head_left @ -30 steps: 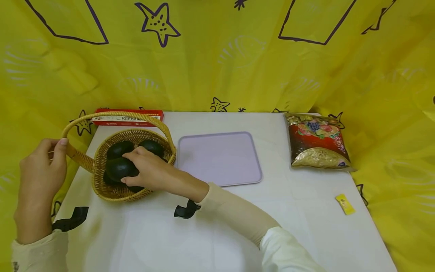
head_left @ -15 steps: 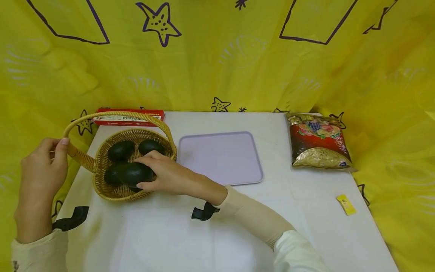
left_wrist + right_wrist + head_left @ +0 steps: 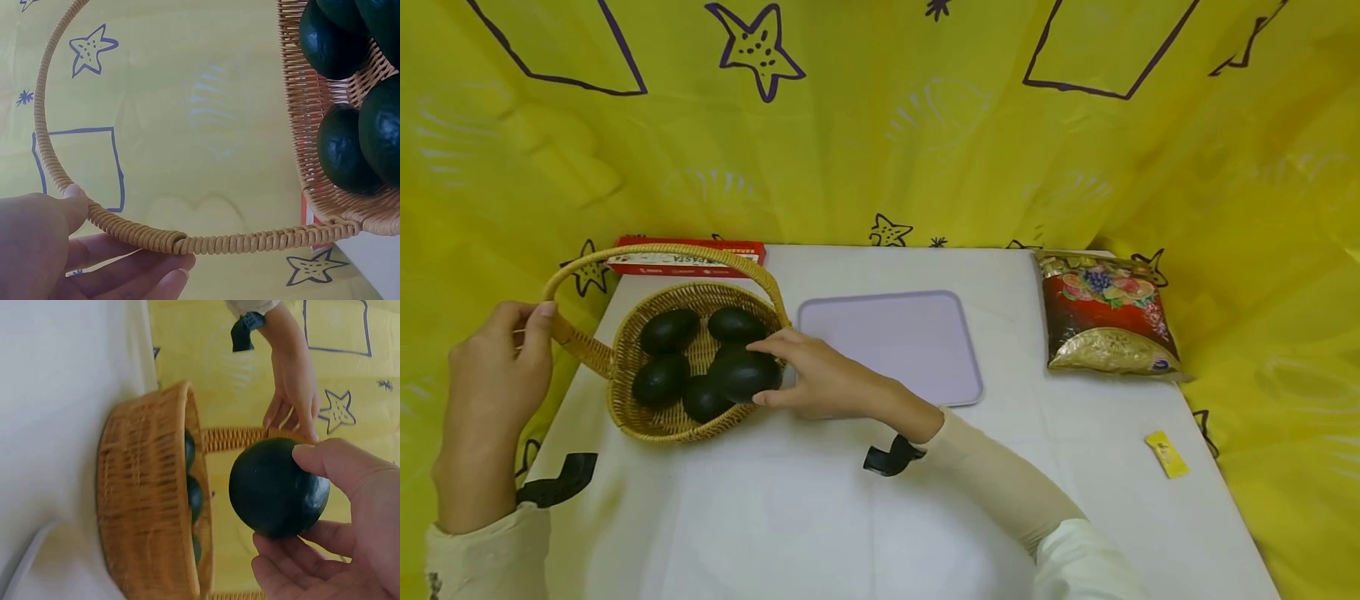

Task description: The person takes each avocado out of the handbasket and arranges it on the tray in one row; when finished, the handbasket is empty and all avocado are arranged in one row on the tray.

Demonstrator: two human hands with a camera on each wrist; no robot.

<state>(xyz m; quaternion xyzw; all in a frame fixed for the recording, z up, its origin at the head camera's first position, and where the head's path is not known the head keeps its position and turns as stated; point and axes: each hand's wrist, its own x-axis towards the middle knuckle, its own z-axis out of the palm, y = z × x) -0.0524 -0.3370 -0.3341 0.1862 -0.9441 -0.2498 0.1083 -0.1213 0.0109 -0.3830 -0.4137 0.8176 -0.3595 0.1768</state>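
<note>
My left hand (image 3: 501, 367) pinches the arched handle (image 3: 583, 348) of a wicker basket (image 3: 144, 506) between thumb and fingers. The left wrist view shows the thumb over the wrapped cane and the fingers beneath it. In my right hand (image 3: 823, 379) is a dark green, smooth avocado (image 3: 275, 487), gripped by thumb and fingertips. In the right wrist view it is raised above the basket's rim; from the head it overlaps the basket's right side. Several more avocados (image 3: 660, 381) lie inside the basket, one partly hidden behind the held avocado.
A pale lilac tray (image 3: 895, 333) lies right of the basket, partly behind my right hand. Behind the basket is a red pasta box (image 3: 700, 271). A red and gold bag (image 3: 1105, 317) and a small yellow packet (image 3: 1167, 454) lie on the white table (image 3: 775, 525) at right.
My right hand has lifted an avocado from the left of the basket and carried it rightward to the right rim, uncovering avocados below. The left hand stays on the handle.
</note>
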